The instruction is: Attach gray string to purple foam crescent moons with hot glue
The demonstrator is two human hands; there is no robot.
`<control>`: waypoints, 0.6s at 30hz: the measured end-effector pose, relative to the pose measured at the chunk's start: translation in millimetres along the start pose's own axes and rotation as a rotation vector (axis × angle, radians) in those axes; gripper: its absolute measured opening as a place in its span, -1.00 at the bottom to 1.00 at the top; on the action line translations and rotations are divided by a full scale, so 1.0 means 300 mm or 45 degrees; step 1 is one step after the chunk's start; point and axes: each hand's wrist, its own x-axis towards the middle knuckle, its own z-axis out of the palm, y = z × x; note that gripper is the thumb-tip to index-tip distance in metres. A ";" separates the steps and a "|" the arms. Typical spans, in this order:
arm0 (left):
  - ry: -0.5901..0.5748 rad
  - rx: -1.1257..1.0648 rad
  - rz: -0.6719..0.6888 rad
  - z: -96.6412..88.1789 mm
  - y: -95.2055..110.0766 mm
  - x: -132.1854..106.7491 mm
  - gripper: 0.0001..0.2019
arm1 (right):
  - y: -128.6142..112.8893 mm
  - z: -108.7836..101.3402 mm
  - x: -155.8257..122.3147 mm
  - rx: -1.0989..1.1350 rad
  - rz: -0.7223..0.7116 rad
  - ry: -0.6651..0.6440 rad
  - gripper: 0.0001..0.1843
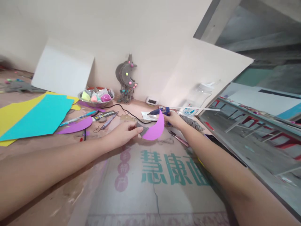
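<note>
My left hand [124,131] pinches a purple paper crescent [155,129] with a grey piece [142,129] against it, held just above the cardboard work surface [150,175]. My right hand [174,119] is closed round a blue glue gun [161,111] whose nozzle points left, right behind the top of the crescent. A clear glue stick [199,109] sticks out of the gun's back toward the right. The gun's black cord [127,113] runs off to the left.
A metal bowl [96,95] of coloured clay, pens [78,118], another purple crescent [76,125] and teal [39,117] and yellow sheets lie at left. A grey moon decoration [126,77] leans on the wall. A plastic bottle [197,99] and a table edge are at right.
</note>
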 end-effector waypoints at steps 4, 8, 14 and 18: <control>0.021 -0.021 -0.024 0.000 -0.002 0.005 -0.62 | 0.003 -0.042 -0.012 -0.130 -0.049 -0.078 -0.65; 0.017 -0.013 -0.044 -0.002 0.015 -0.002 -0.63 | 0.014 -0.083 -0.049 -0.248 -0.086 -0.054 -0.62; 0.023 -0.052 -0.095 0.002 0.026 -0.016 -0.63 | -0.017 -0.125 -0.161 -0.338 -0.173 0.053 -0.58; 0.073 0.010 -0.060 -0.003 0.025 -0.009 -0.63 | -0.111 -0.126 -0.248 -0.285 -0.201 0.122 -0.64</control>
